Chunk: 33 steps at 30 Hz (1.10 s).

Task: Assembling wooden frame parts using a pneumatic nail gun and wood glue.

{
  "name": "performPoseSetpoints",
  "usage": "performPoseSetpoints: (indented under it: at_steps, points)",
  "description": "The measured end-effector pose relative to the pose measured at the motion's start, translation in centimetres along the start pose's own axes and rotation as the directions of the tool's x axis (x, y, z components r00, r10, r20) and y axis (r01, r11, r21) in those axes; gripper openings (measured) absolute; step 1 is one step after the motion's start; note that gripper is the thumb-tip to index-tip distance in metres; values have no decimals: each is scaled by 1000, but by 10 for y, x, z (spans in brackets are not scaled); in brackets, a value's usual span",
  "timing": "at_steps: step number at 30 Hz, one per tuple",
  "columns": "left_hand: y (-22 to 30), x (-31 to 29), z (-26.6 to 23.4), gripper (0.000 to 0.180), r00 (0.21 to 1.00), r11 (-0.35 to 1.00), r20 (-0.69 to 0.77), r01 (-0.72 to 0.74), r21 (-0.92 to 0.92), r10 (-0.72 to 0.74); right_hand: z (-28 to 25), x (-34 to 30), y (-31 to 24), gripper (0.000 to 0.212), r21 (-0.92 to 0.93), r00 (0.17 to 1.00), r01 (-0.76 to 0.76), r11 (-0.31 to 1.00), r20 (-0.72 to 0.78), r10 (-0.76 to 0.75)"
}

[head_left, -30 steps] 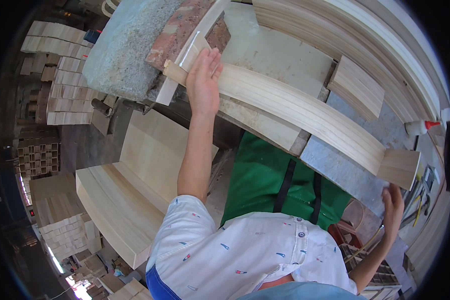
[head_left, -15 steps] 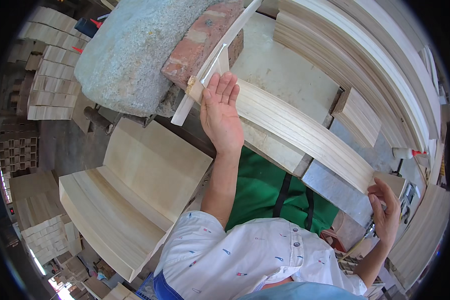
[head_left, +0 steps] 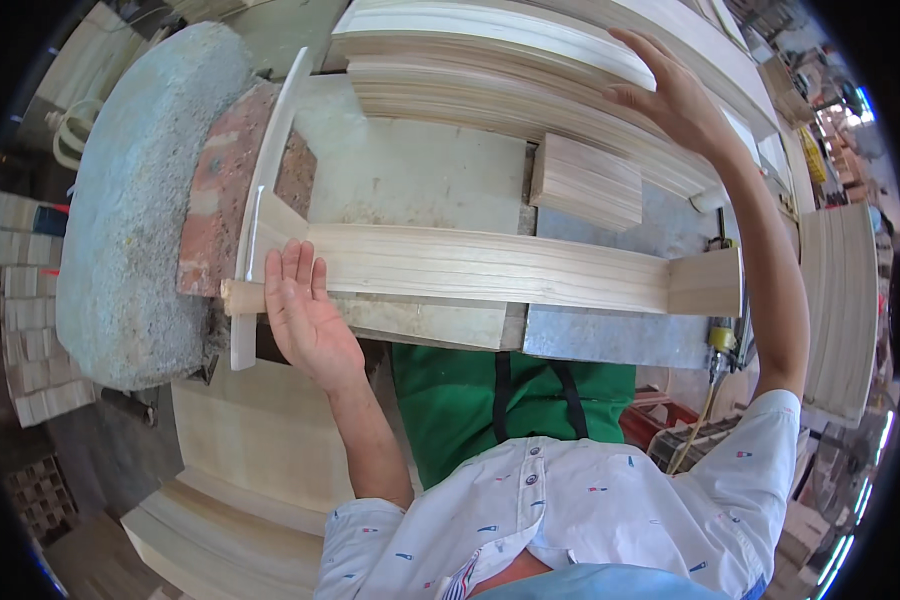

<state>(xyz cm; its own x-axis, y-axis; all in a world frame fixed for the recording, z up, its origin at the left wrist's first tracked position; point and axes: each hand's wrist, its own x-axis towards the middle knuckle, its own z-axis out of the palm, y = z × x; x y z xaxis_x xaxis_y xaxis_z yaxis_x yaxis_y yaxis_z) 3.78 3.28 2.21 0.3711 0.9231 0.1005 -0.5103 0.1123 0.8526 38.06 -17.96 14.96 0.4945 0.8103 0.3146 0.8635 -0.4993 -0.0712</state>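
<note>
A long pale wooden board lies across the bench, with a short wood piece at its right end. At its left end another short piece meets a thin upright wooden strip, which bears a white line like glue. My left hand is open, palm up, its fingers against that left end beside a small round-ended wood piece. My right hand is open and holds nothing, fingers spread over the stacked wooden boards at the far side.
A big rough stone and a red brick stand left of the strip. A short wood block sits beyond the board. A yellowish tool hangs by the bench's right edge. More wooden stacks stand around.
My right hand has left the board's right end and moved up over the stacked boards. My left hand stays at the left end. The view has turned.
</note>
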Motion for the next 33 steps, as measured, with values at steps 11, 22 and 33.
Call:
performPoseSetpoints:
  at_steps: [11, 22, 33]
  points:
    - [-5, 4, -12, 53, 996, 998, -78, -38, -46, 34, 32, 58, 46, 77, 45, 942, -2, 999, 336, -13]
    - [2, 3, -9, 44, 998, 999, -56, -13, 31, 14, -34, 26, -19, 80, 31, 983, 114, 993, 138, -117]
    - [-5, 0, -13, 56, 998, 997, 15, -63, 48, 62, -23, -80, -144, 76, 350, 944, -26, 936, 316, -91]
